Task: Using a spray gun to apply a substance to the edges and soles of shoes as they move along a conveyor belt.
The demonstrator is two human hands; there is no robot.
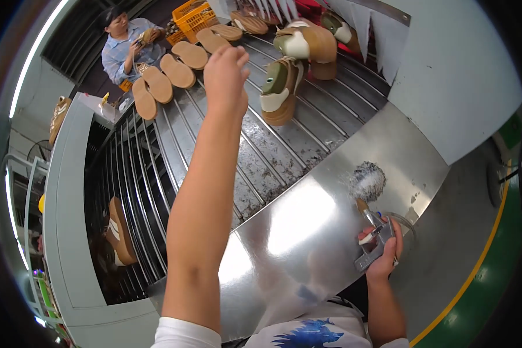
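Observation:
My left arm stretches far over the roller conveyor. My left hand is beside the tan shoe soles, its fingers loosely bent and apart, with nothing visible in them. Just beyond its fingertips is one tan sole; another sole lies to its left. To the hand's right, a shoe in tan, white and olive stands on the rollers. My right hand is closed round a grey metal gun-shaped tool with a brown brush-like tip, held above the shiny metal ledge.
A round whitish, crusty patch marks the ledge near the tool's tip. More shoes stand before a hanging strip curtain. Across the conveyor a person handles a shoe near an orange crate. One shoe lies low at left.

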